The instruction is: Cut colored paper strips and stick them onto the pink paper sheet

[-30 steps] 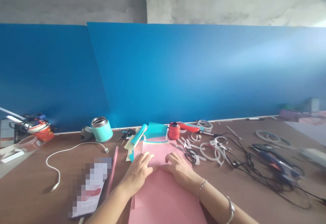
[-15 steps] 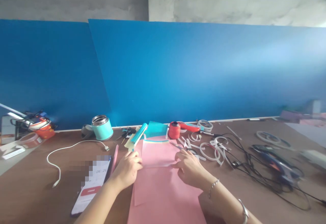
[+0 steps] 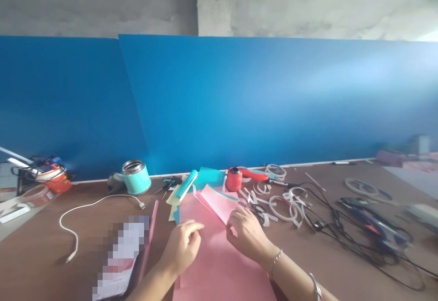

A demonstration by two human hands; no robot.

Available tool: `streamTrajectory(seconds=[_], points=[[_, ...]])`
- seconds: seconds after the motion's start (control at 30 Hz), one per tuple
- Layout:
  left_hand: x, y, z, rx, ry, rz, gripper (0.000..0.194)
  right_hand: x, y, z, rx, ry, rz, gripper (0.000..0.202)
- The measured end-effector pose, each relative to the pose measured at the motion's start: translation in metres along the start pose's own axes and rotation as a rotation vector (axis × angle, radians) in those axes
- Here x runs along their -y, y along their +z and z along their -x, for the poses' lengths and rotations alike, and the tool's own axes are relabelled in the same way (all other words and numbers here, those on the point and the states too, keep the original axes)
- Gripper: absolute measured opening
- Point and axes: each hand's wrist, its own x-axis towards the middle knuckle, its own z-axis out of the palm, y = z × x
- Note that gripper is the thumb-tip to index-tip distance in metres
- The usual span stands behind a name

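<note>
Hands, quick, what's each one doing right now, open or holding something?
Left hand: partly open over the large pink sheet, nothing visibly held.
Right hand: curled at the blue-edged pink sheet; grip can't be told.

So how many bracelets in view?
2: a chain just behind the right hand, a bangle farther up that arm. Others may be hidden out of frame.

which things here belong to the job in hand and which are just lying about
In hand, it seems: the angled pink piece by the right hand; the larger pink sheet below it.

Probably just lying about: phone, white cable, turquoise cup, red object, blue-and-black tool.
</note>
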Motion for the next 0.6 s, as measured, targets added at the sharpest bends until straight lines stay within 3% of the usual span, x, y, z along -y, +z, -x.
streamTrajectory(seconds=[0.13,0.2,0.27,0.37,0.47,0.53,0.6], points=[[-0.003,0.019,0.000,-0.001,-0.217,0.095,0.038,0.023,-0.006,0.000,-0.028,-0.158,-0.045,0.017],[0.001,0.025,0.000,-0.081,-0.301,0.032,0.044,0.033,-0.010,0.000,-0.009,-0.281,-0.013,0.020],[0.003,0.025,0.002,-0.146,-0.300,-0.044,0.044,0.040,-0.016,0.001,0.014,-0.357,-0.011,0.021],[0.000,0.016,0.005,-0.217,-0.102,-0.232,0.035,0.043,-0.024,0.005,-0.059,-0.392,-0.032,0.019],[-0.004,0.010,0.005,-0.238,0.144,-0.523,0.038,0.040,-0.025,0.010,-0.257,-0.390,0.015,0.041],[-0.004,0.013,0.002,-0.168,0.191,-0.654,0.047,0.037,-0.022,0.009,-0.277,-0.341,0.036,0.044],[0.000,0.020,-0.001,-0.053,0.223,-0.681,0.042,0.031,-0.016,0.007,-0.184,-0.274,0.026,0.038]])
